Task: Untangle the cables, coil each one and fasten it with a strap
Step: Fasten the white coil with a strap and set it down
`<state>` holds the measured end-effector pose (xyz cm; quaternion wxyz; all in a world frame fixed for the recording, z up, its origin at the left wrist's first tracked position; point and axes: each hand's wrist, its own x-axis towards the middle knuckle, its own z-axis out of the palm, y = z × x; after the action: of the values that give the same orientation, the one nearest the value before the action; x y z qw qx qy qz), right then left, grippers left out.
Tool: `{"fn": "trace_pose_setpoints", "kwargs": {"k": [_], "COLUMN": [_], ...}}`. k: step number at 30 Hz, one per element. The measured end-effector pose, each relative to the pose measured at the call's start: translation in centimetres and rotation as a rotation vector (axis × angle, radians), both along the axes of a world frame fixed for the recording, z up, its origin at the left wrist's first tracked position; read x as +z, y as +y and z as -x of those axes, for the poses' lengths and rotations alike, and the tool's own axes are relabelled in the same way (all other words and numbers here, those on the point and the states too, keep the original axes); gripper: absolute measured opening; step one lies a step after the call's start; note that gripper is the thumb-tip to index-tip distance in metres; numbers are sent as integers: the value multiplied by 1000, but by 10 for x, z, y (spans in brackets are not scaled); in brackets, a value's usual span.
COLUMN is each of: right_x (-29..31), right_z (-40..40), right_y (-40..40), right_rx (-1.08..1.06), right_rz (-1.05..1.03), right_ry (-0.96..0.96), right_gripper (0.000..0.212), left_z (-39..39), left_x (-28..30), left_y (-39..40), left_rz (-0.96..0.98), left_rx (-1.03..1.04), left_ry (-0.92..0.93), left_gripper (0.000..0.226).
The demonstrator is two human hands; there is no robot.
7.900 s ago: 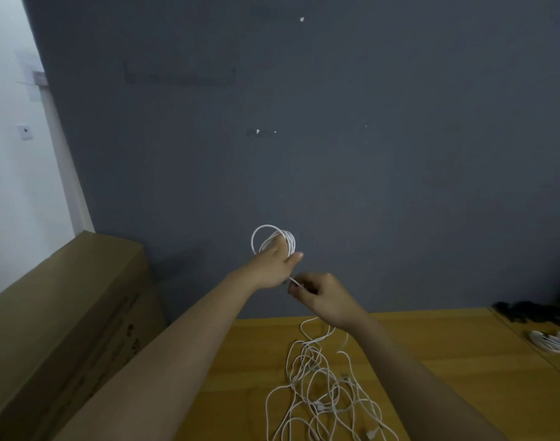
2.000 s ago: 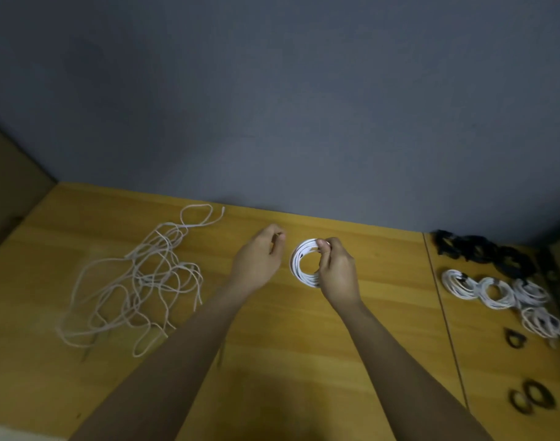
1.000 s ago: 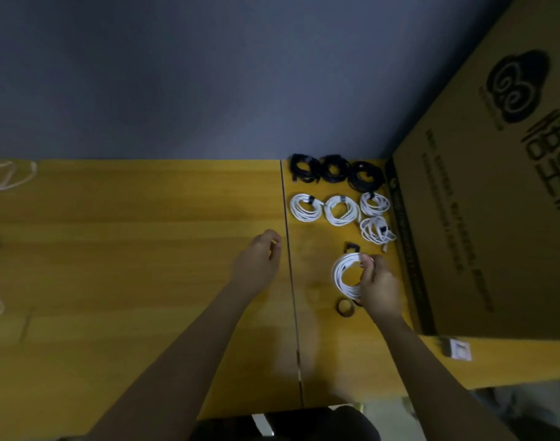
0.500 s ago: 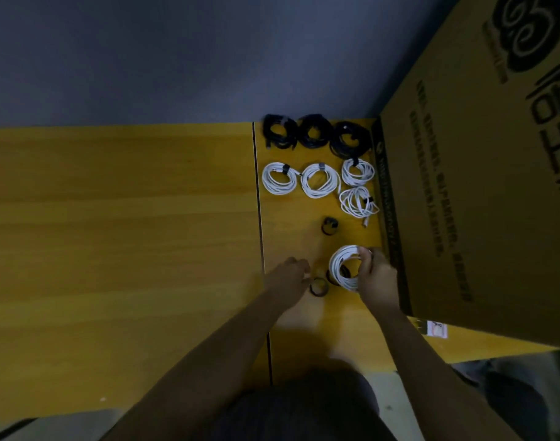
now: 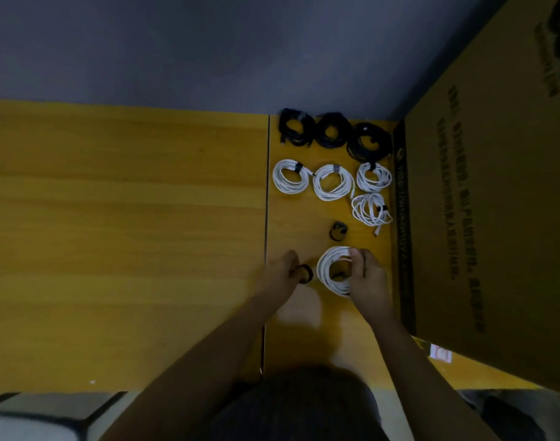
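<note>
My right hand [image 5: 366,275] grips a white coiled cable [image 5: 328,270] by its right side, just above the wooden table [image 5: 129,249]. My left hand [image 5: 280,272] pinches a small black strap ring [image 5: 305,273] right beside the coil's left edge. Another black strap [image 5: 337,231] lies on the table a little beyond the coil. A third dark strap [image 5: 338,275] shows through the middle of the coil.
Several strapped white coils [image 5: 332,183] lie in a row farther back, with three black coils [image 5: 331,130] behind them at the wall. A large cardboard box [image 5: 488,202] stands along the right. A seam [image 5: 266,218] splits the tabletop.
My left hand has closed on the black strap ring beside the coil and lifted it slightly. My right hand still holds the coil in the same spot.
</note>
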<state>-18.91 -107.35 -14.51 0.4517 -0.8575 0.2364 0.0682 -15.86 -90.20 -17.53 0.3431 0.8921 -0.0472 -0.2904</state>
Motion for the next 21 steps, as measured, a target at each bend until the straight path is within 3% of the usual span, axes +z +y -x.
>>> {"fn": "trace_pose_setpoints", "kwargs": {"k": [6,10,16,21], "right_x": [4,16,38,51], "right_z": [-24,-37,-45,-45], "right_y": [33,67,112,146], "right_rx": [101,239,291,301], "right_rz": [-233,-304,-450,-578], "right_ry": [101,66,93,84], "right_gripper": [35,26,19,31], "left_z": [-12,-12,-9,-6], "left_x": [33,50,71,86], "left_y": [45,69,107,138], "left_rz": [203,315,294,185], "left_rx": [329,447,500,481], "left_ry": [-21,-29,-94,-144], "left_gripper": [18,23,24,23]}}
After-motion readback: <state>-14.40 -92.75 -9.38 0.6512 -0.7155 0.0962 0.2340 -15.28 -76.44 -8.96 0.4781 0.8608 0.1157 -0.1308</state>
